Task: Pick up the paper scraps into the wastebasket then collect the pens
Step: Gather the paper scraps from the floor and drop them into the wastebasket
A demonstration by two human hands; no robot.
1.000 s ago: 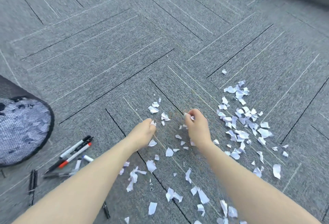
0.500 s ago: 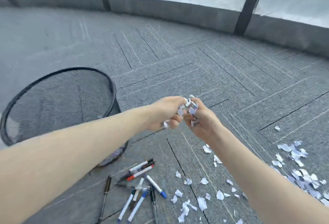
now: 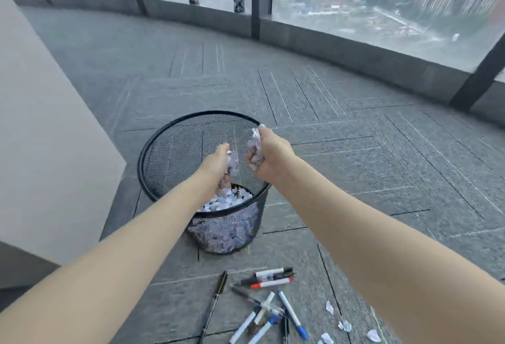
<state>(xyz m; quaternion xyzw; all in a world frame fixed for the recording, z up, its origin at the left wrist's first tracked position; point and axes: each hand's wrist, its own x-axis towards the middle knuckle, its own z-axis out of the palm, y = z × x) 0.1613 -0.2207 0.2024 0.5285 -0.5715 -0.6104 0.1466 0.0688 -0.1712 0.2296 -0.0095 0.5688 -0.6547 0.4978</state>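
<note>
- You have two hands over one black mesh wastebasket: your left hand clutches a wad of paper scraps, fingers curled round it, and your right hand grips a second wad the same way.
- More scraps already lie in a white heap at the bottom of the basket.
- Four loose scraps remain in view on the grey carpet, at the lower right.
- The pens lie in one jumbled pile on the carpet just in front of the basket; you can count roughly ten, though the overlap makes an exact number uncertain.
- Half a second ago your hands were pressed together to the right of the basket, well above the pens; now they are apart and directly above its mouth.
- One second ago both hands were down on the carpet, pinching scraps.
</note>
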